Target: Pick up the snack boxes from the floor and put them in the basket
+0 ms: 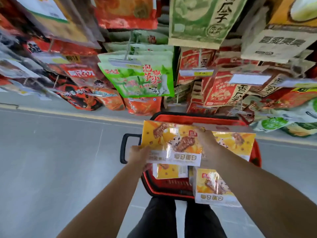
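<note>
The person is standing over the red basket [188, 116] on the shop floor and holding one yellow snack box [171, 141] above it with both hands. The left hand [139, 155] is clamping the box's near left corner, and the right hand [204, 140] is gripping the far right edge with its fingers hooked over the top. Holding it at opposite corners looks meant to keep the wide, flat carton level while it is lined up with the gap below.

The box is lying face up, and the edge carrying the white label strip is facing the person. Its long axis is running left to right across the body, slightly skewed, and roughly matches the carton underneath.

Three more boxes are already sitting inside the basket: one flat at the far right [235, 143], one directly under the held box [169, 170], and one propped at an angle against the near right wall [212, 186]. I'd guess this one is going on top of the flat ones as a second layer. Hanging snack bags [137, 78] are crowding the display just behind the basket
</note>
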